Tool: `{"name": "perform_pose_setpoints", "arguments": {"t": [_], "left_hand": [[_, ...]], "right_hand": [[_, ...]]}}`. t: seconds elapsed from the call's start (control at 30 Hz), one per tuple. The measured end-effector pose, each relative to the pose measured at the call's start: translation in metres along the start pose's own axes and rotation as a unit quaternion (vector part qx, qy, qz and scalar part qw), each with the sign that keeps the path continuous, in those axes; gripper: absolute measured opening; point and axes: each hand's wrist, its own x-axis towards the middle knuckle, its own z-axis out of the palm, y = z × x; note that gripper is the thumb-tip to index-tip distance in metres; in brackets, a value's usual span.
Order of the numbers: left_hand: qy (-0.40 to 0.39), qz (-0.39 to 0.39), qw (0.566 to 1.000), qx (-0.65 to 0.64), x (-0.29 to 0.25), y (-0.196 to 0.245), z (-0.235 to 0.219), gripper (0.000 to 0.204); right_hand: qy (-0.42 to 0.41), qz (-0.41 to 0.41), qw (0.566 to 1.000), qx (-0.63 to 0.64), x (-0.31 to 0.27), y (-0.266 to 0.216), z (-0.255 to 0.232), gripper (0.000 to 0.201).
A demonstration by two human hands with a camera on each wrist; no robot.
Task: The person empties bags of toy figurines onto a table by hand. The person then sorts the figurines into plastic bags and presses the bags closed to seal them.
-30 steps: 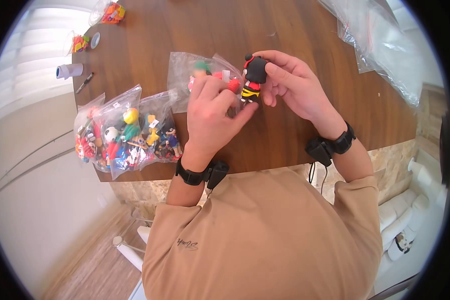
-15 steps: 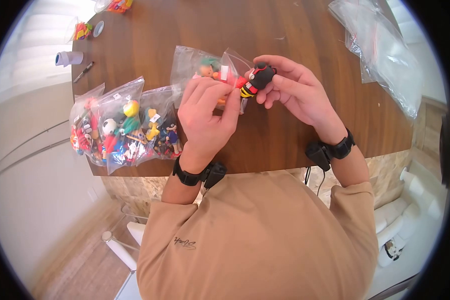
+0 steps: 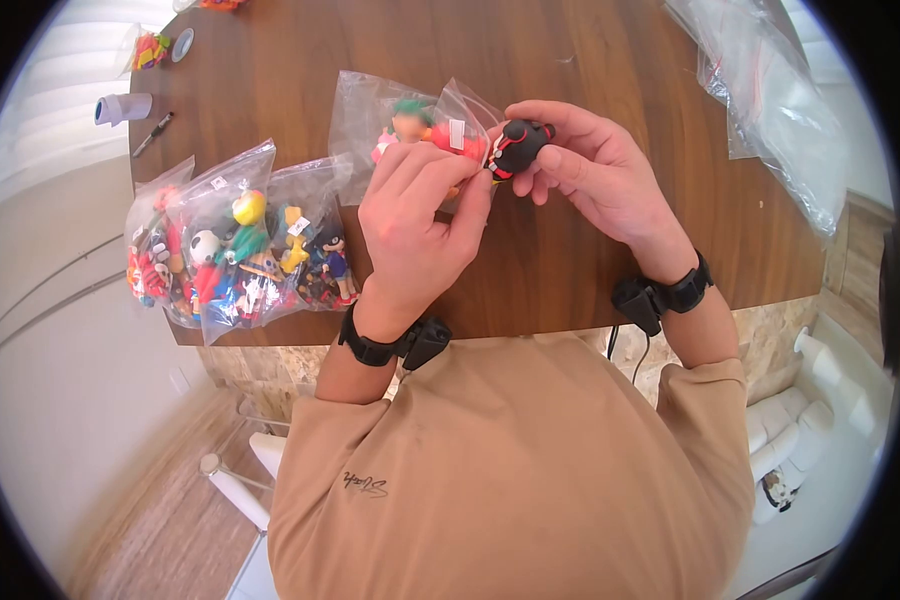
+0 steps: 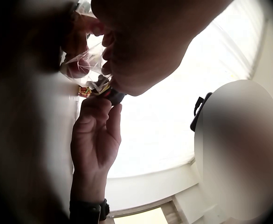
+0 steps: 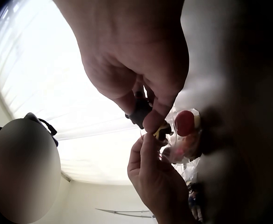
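Observation:
In the head view my right hand (image 3: 610,180) holds a small toy figurine (image 3: 520,148) by its black head, between thumb and fingers. It is tilted, its red and yellow body pointing left to the mouth of a clear plastic bag (image 3: 352,100). With thumb and fingertips, my left hand (image 3: 415,220) pinches the bag at its opening. Inside the bag lie a green-haired figurine (image 3: 410,122) and a red one with a white tag, partly covered by the left hand. The right wrist view shows the figurine's dark head (image 5: 140,113) between the right fingers, yellow parts beside the left fingertips.
Three filled bags of figurines (image 3: 250,240) stand at the table's left. Farther back are a marker (image 3: 153,134), a white-and-blue cylinder (image 3: 123,108), a round lid (image 3: 183,45) and a cup of colourful pieces (image 3: 151,50). Flat plastic bags (image 3: 770,110) lie at the far right.
The figurine has gone from upright to tilted, its lower end now at the bag's mouth. My left hand has shifted with the bag's edge toward it.

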Motion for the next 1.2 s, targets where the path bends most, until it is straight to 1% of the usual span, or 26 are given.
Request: {"name": "perform_pose_setpoints", "arguments": {"t": [0.13,0.2,0.33,0.4,0.53,0.6,0.73,0.83,0.9,0.93,1.0,1.03,1.1,1.13,1.2], "left_hand": [[-0.002,-0.004,1.0,-0.001,0.0,0.0,0.0,0.015],[0.0,0.001,1.0,0.0,0.001,0.001,0.0,0.015],[0.004,0.009,1.0,-0.006,-0.001,-0.001,0.002,0.016],[-0.005,0.014,1.0,-0.008,-0.001,0.0,0.003,0.016],[-0.019,0.017,1.0,-0.015,-0.002,0.0,0.003,0.017],[-0.024,0.029,0.999,-0.012,-0.002,0.0,0.003,0.017],[-0.026,0.033,0.999,-0.024,-0.002,0.002,0.003,0.018],[0.0,0.041,0.998,-0.038,-0.003,0.002,0.002,0.017],[0.026,0.001,0.998,-0.061,-0.006,0.003,0.001,0.015],[0.027,0.001,0.998,-0.06,-0.005,0.002,-0.001,0.015],[0.037,0.041,0.998,-0.004,-0.001,0.001,-0.005,0.013],[0.038,0.041,0.998,-0.004,-0.001,-0.001,-0.007,0.013],[0.035,0.036,0.999,-0.019,-0.002,-0.005,-0.008,0.014],[0.034,0.038,0.999,-0.02,-0.003,-0.007,-0.007,0.014],[-0.029,0.015,0.997,-0.071,-0.004,-0.008,-0.007,0.019]], "right_hand": [[-0.007,-0.001,1.0,0.006,0.001,0.002,-0.001,0.037],[-0.009,-0.015,1.0,-0.015,0.001,0.002,0.0,0.038],[-0.025,-0.012,0.998,-0.055,0.0,0.003,-0.002,0.04],[-0.017,-0.038,0.997,-0.065,0.001,0.003,0.0,0.043],[-0.015,-0.051,0.998,-0.041,0.002,0.005,0.002,0.045],[-0.033,-0.034,0.998,-0.036,0.002,0.007,0.001,0.046],[-0.033,-0.03,0.997,-0.068,0.003,0.007,0.001,0.045],[-0.023,-0.035,0.999,-0.034,0.004,0.007,0.003,0.046],[0.006,0.006,0.999,-0.035,0.002,0.006,0.004,0.043],[0.005,0.006,0.999,-0.036,0.002,0.006,0.003,0.043],[0.014,0.025,0.999,-0.028,0.003,0.007,-0.001,0.042],[0.013,0.024,0.999,-0.029,0.004,0.006,-0.001,0.042],[-0.004,0.03,0.993,-0.115,0.005,0.004,-0.001,0.038],[-0.003,0.029,0.993,-0.114,0.005,0.005,0.002,0.038],[0.032,0.015,0.986,-0.164,0.004,0.008,0.01,0.037]]}}
